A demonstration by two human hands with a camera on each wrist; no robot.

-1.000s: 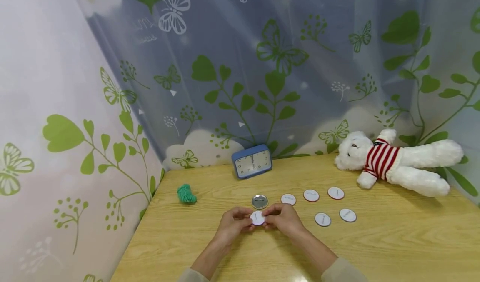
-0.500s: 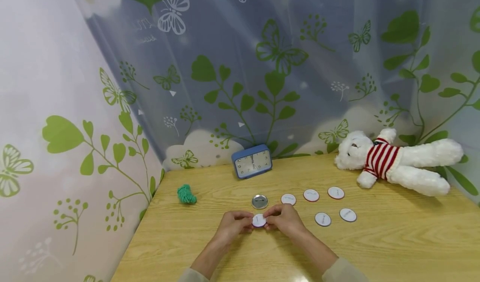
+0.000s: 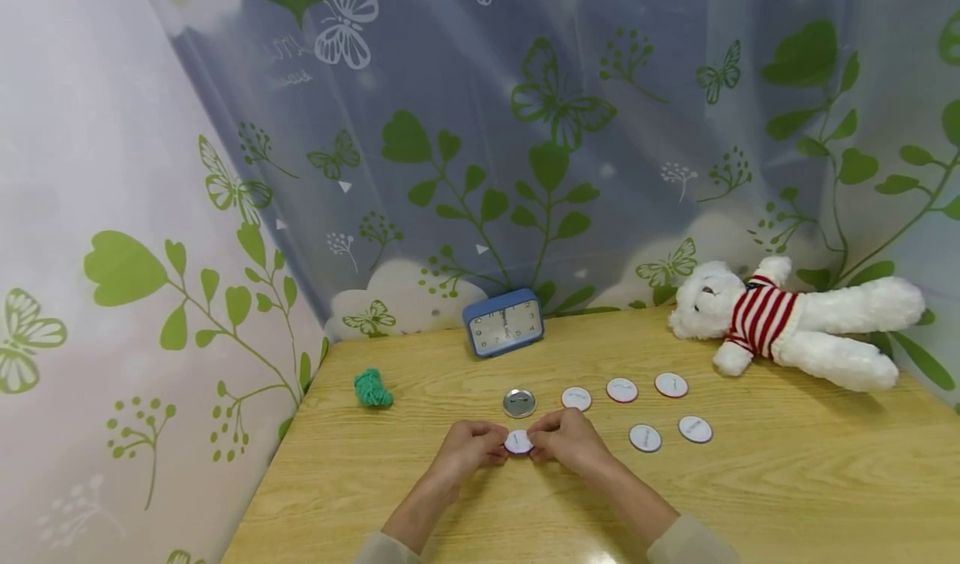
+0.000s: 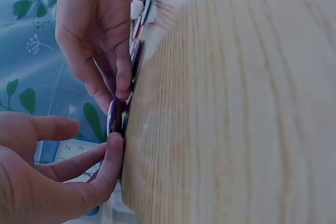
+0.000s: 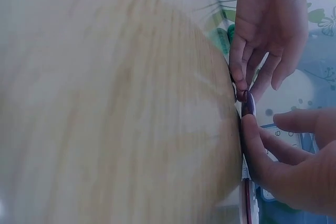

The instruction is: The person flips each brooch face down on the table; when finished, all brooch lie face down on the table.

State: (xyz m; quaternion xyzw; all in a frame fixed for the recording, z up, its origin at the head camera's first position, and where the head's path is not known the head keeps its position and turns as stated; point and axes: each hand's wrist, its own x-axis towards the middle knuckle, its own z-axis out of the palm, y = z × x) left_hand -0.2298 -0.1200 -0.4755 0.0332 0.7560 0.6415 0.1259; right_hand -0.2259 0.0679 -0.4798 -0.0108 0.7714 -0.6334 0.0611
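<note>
A round pin-back button badge (image 3: 518, 441), its white back and pin facing up, is between both hands just off or on the tabletop; I cannot tell which. Its dark purple edge shows in the left wrist view (image 4: 116, 116). My left hand (image 3: 467, 451) holds the left edge with its fingertips, while my right hand (image 3: 572, 443) pinches the right edge. Just beyond them lies a silver-backed badge (image 3: 519, 403). White-backed badges rest to the right, including a near one (image 3: 577, 398).
On the wooden table (image 3: 390, 489), a blue clock (image 3: 504, 324) stands at the back. Green yarn (image 3: 372, 388) lies left. A white plush bear (image 3: 765, 314) lies at the back right. Several more badges, one with a red rim (image 3: 671, 385), sit on the right.
Both hands have moved the badge slightly towards me and right, away from the silver-backed one. The pin on its back has turned a little. The other things stay put.
</note>
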